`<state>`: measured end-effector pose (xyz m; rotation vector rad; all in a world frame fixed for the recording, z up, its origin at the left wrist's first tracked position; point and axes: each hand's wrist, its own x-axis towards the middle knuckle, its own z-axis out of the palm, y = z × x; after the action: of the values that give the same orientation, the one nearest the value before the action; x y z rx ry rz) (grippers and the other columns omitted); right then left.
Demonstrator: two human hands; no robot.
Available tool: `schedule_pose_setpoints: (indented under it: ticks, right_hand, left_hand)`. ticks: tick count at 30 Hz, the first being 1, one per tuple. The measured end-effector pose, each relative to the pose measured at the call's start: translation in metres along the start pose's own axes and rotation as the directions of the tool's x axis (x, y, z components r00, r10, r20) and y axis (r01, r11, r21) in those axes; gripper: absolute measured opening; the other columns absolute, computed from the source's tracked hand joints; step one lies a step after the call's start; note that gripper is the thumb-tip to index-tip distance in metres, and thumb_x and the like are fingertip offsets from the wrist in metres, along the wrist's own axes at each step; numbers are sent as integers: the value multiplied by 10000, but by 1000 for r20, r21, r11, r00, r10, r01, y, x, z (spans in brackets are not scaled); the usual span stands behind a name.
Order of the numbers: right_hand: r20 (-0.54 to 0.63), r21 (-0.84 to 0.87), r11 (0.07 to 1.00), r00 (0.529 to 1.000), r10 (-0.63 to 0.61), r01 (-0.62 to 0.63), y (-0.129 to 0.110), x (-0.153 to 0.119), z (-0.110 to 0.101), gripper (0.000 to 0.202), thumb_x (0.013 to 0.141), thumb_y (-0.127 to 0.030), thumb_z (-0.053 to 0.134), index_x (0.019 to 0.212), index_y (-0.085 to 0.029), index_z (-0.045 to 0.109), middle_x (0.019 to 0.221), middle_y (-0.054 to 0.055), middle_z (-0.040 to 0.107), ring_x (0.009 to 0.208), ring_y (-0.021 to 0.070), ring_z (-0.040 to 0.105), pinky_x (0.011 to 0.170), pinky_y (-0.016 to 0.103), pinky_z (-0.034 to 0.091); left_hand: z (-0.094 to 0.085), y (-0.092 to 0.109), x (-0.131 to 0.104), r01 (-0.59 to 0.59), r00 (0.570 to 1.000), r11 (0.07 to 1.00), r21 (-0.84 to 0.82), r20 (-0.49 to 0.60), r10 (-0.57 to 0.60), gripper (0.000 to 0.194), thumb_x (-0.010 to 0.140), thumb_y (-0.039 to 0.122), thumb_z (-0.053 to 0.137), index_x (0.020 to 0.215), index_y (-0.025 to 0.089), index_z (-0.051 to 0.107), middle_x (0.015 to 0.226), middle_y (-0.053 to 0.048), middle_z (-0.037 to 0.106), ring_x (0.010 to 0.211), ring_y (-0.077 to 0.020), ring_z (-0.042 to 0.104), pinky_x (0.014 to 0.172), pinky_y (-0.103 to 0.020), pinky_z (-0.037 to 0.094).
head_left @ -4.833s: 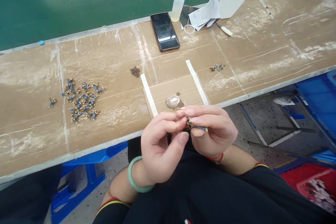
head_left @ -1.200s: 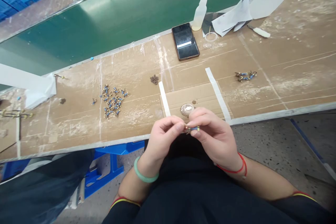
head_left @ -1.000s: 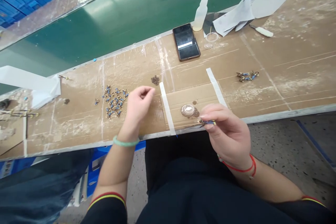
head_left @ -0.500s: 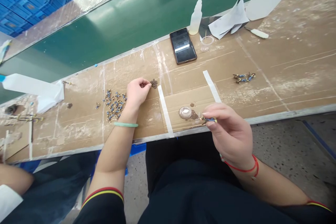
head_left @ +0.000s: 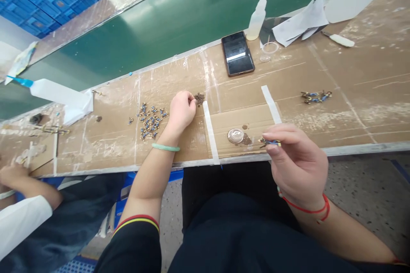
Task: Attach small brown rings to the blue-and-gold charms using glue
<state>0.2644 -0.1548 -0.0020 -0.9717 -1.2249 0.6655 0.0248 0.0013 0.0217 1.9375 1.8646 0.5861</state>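
Head camera feed gave me a small blue-and-gold figure gripped at the near right corner of the cardboard pad, the landmark I steered by. The right hand held it, thumb and forefinger pinching its body, with one end poking out toward the pad; I could not tell whether it touched the surface below. A red cord circled that wrist.

On the pad itself I saw a clear glossy disc with brown stains beside it, and white strips along the left and right sides.

Just off the pad's far left corner lay a pile of small brown rings. The left hand reached to its edge with fingers curled down; I could not tell whether they were pressed together or had caught a ring.

Farther left of the pad, a cluster of similar figures was spread on the worktop; a smaller group lay to its right. Beyond the pad's far edge I had a phone lying flat, with a translucent bottle upright just beside it. Well to the pad's left, a co-worker's hand rested at the worktop.
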Motion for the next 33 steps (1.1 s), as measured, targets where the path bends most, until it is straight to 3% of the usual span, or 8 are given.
schedule_pose_setpoints:
  ticks: [2, 5, 10, 16, 20, 24, 28, 33]
  right_hand:
    - [-12, -34, 996, 997, -80, 79, -3, 4, 9, 228, 1014, -212, 795, 1179, -354, 864, 973, 39, 783, 909, 237, 730, 783, 407, 603]
    - [-44, -78, 979, 980, -193, 189, -11, 11, 28, 242, 1023, -214, 772, 1199, -361, 848, 950, 38, 780, 870, 246, 727, 763, 428, 615]
    - [-160, -57, 983, 970, -184, 177, -25, 14, 52, 131, 1066, -285, 715, 1134, -317, 823, 935, 64, 725, 878, 261, 694, 749, 448, 587]
    - [-149, -27, 984, 972, -181, 179, -37, 12, 53, 134, 1106, -322, 662, 1122, -349, 792, 924, 54, 698, 874, 267, 677, 780, 461, 578]
    - [-164, -64, 968, 954, -251, 243, -35, 11, 51, 137, 1091, -312, 680, 1129, -338, 809, 922, 56, 726, 856, 254, 683, 755, 445, 582]
    - [-180, -132, 951, 936, -302, 281, -26, 9, 47, 153, 1061, -307, 708, 1158, -337, 821, 922, 62, 721, 855, 260, 680, 752, 462, 567]
    - [-244, -232, 905, 879, -409, 357, -22, 9, 43, 221, 1048, -281, 725, 1221, -336, 852, 915, 71, 712, 834, 249, 668, 746, 443, 522]
    - [-302, -149, 934, 885, -355, 324, -26, 12, 51, 191, 1031, -287, 767, 1177, -315, 887, 884, 63, 720, 850, 246, 670, 786, 439, 505]
  left_hand:
    - [-4, 8, -27, -61, 998, 980, -191, -30, 56, 224, 952, 130, 643, 760, 240, 607, 862, -61, 686, 921, -255, 629, 955, -416, 526]
    - [-5, 30, -84, -178, 980, 842, -509, -14, 198, 214, 991, 234, 712, 788, 257, 647, 837, -54, 682, 849, -246, 621, 868, -406, 545]
    - [-3, 67, -157, -253, 914, 645, -721, 41, 404, 225, 1046, 309, 713, 839, 249, 648, 874, -77, 718, 818, -234, 647, 851, -420, 582]
    - [7, 81, -163, -16, 943, 455, -891, 138, 304, 516, 969, 647, 827, 738, 219, 655, 792, -72, 692, 722, -192, 617, 676, -355, 554]
    - [14, 81, -165, 130, 944, 335, -933, 220, 246, 540, 868, 695, 909, 786, 197, 717, 849, -73, 712, 738, -183, 659, 652, -319, 565]
    - [14, 81, -170, -8, 963, 427, -904, 108, 246, 454, 962, 627, 843, 777, 219, 772, 867, -87, 770, 776, -214, 708, 723, -367, 603]
    - [15, 78, -176, -219, 963, 565, -796, -82, 258, 283, 1037, 406, 782, 820, 225, 793, 845, -91, 786, 747, -213, 714, 691, -367, 605]
    - [16, 73, -181, -451, 878, 594, -666, -213, 428, 160, 1063, 192, 689, 961, 203, 813, 958, -119, 835, 829, -215, 794, 728, -336, 666]
